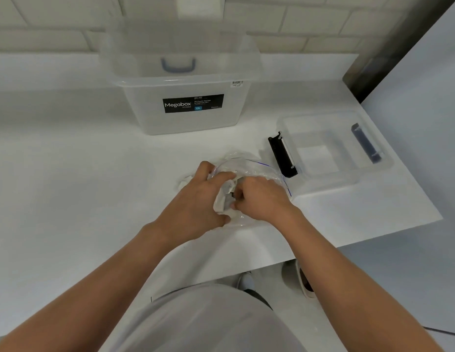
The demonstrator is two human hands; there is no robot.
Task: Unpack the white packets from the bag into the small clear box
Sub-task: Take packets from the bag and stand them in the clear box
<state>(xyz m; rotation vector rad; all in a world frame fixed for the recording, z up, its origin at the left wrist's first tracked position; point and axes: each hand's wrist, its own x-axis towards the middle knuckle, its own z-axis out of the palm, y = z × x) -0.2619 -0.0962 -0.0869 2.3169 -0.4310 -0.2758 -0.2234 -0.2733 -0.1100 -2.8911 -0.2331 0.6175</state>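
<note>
White packets [222,200] bunch at the mouth of the clear bag [256,168] on the bench [94,174]. The left hand [198,201] grips the bag's mouth, and the right hand [262,199] has its fingers curled, pinching a packet. A hard tug could drag the slack bag or spill several packets. The small clear box [333,180] stands just beside, open.
</note>
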